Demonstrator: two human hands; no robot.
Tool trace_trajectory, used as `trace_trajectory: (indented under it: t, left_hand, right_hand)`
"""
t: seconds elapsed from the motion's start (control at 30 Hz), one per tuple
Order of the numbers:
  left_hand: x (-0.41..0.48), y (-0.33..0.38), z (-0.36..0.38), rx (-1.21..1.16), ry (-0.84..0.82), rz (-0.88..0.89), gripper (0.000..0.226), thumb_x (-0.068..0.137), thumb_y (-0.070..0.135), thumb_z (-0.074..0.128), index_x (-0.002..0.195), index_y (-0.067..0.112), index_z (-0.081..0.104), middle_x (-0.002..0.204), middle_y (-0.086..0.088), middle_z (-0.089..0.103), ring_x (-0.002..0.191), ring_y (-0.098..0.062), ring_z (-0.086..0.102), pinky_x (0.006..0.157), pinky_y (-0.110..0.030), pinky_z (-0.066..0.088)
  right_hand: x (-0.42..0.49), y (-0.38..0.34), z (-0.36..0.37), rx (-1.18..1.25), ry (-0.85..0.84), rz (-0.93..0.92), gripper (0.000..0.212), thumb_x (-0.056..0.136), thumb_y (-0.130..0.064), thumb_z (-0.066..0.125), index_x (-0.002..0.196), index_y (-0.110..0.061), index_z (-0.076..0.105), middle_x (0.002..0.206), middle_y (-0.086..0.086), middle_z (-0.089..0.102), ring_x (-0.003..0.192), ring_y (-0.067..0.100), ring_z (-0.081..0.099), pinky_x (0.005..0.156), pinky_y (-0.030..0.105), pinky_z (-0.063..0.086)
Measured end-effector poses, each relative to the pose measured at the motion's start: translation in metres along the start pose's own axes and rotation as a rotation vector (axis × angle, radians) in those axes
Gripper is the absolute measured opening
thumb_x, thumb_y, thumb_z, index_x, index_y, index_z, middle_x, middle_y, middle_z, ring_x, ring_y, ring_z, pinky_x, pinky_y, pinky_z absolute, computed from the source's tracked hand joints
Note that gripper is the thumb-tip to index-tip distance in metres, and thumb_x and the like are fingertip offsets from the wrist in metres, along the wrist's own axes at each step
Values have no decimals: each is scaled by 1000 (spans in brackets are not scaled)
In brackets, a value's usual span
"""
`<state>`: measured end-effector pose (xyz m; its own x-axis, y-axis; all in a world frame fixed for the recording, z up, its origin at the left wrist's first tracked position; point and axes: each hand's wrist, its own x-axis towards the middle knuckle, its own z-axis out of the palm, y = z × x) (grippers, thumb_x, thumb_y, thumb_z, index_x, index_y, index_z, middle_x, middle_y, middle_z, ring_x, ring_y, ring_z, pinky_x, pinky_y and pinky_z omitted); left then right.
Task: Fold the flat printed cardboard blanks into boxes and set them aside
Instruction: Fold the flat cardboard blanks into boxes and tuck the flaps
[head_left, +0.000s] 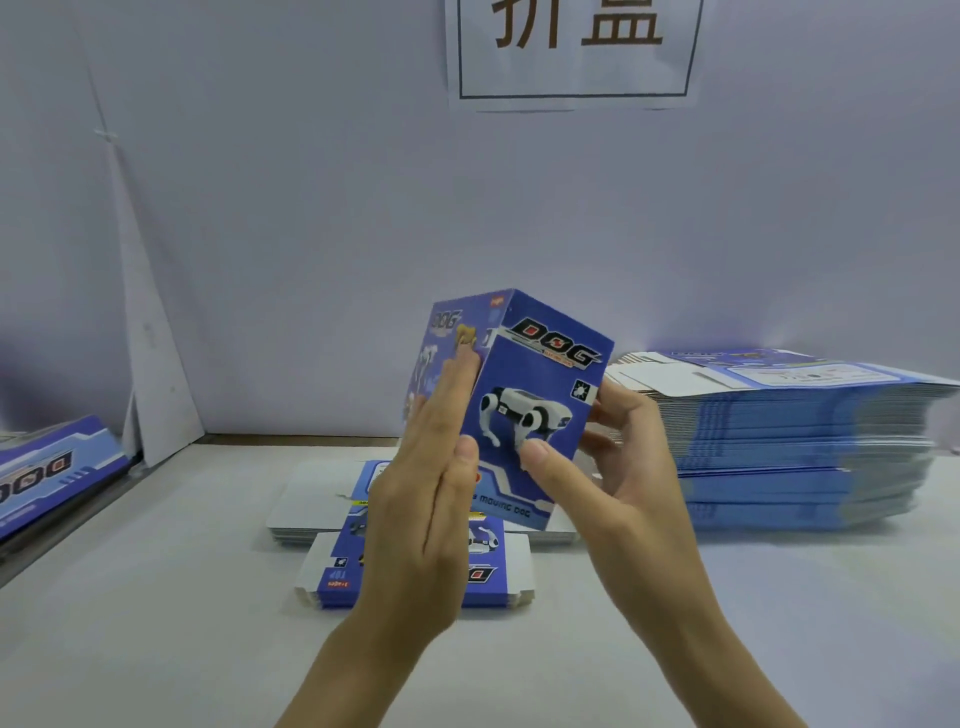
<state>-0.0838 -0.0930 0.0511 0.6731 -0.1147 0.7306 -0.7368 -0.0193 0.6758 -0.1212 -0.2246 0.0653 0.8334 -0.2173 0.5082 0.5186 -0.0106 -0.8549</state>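
A pale wall (311, 234) fills the back of the bench, and a paper sign (571, 52) with two large characters hangs on it, high and right of centre. Below runs the white table (156, 597), with plenty of bare surface along its near edge and across its left half.

On the right, against the wall, sits a tall stack of flat blanks (805, 441), its blue edges fanned out and sloping toward the middle. At the left edge lies a printed carton (52, 467), just past a dark lip at the table's side. A small pile of blanks (322, 499) lies in the centre, directly under the hands, with white flaps sticking out to the left.

The folded box (540, 415) is held up off the table above that pile, tilted, with its robot dog face toward the person and its top corner leaning left. It stands near the tall stack but apart from it.

The left hand (426, 499) lies flat against the box's left side, fingers straight and pressed together. The right hand (618, 467) grips the right edge, thumb on the front face and fingers curled behind
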Motion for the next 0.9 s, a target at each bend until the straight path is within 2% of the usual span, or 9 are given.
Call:
trace_trajectory:
  t: [0.1, 0.17, 0.27, 0.37, 0.5, 0.67, 0.73, 0.8, 0.9]
  left_hand:
    - [5, 2, -11, 103, -45, 104, 40, 99, 35, 40, 138, 41, 41, 142, 15, 47, 138, -19, 39, 91, -53, 53]
    - [7, 4, -14, 195, -76, 247, 39, 100, 26, 37, 137, 30, 49, 143, 18, 45, 138, -9, 38, 104, -41, 45]
    - [8, 6, -15, 352, -115, 466, 30, 102, 19, 34, 127, 12, 50, 139, -1, 53, 134, -15, 45, 118, -29, 23]
    - [6, 2, -13, 376, -140, 530, 24, 93, 9, 42, 110, 17, 57, 130, -2, 58, 130, -16, 50, 114, -28, 32]
    - [1, -3, -11, 193, -134, 250, 37, 83, -2, 47, 99, 24, 67, 118, 5, 69, 124, -10, 55, 106, -26, 42]
    - [10, -12, -12, 249, 254, -36, 37, 90, 18, 59, 121, 36, 51, 138, 4, 49, 132, -2, 38, 104, -11, 31]
    - [17, -17, -18, 58, 267, -363, 70, 79, 37, 73, 139, 37, 35, 147, 6, 38, 133, -2, 33, 104, -19, 30]
    - [21, -24, -27, -259, 199, -632, 101, 61, 48, 82, 146, 33, 30, 144, 5, 46, 132, -10, 42, 108, -35, 32]
    - [22, -37, -36, -512, 157, -691, 77, 57, 42, 79, 128, 20, 57, 116, -7, 69, 105, -21, 64, 95, -44, 46]
  right_hand:
    - [1, -2, 3, 43, 38, 27, 60, 65, -44, 79, 116, -30, 50, 109, -11, 68, 106, 18, 67, 77, 38, 60]
    - [4, -5, 1, 94, 53, 52, 59, 65, -43, 78, 114, -26, 52, 97, -14, 71, 92, 15, 72, 66, 33, 61]
    - [7, -6, -1, 109, 65, 122, 67, 58, -52, 78, 115, -31, 51, 93, -16, 72, 85, 8, 72, 60, 27, 59]
    - [9, -1, -3, 26, 129, 205, 70, 52, -60, 76, 112, -29, 55, 91, -8, 73, 81, 11, 73, 56, 27, 58]
    - [13, 15, -8, -100, 182, 334, 74, 49, -56, 69, 112, -20, 56, 95, 1, 70, 79, 17, 71, 54, 31, 54]
    - [15, 24, -9, 33, 95, 252, 61, 56, -30, 68, 114, -33, 47, 86, -15, 70, 80, 8, 71, 58, 29, 58]
    - [15, 24, -13, 51, 18, 212, 63, 53, -29, 68, 111, -37, 45, 81, -20, 70, 77, 5, 71, 59, 27, 58]
    - [15, 24, -17, 13, -93, 250, 66, 53, -29, 67, 115, -33, 46, 83, -18, 71, 76, 4, 70, 61, 28, 59]
    - [15, 25, -22, -137, -232, 382, 55, 63, -25, 66, 115, -34, 49, 91, -18, 70, 79, 1, 68, 65, 20, 55]
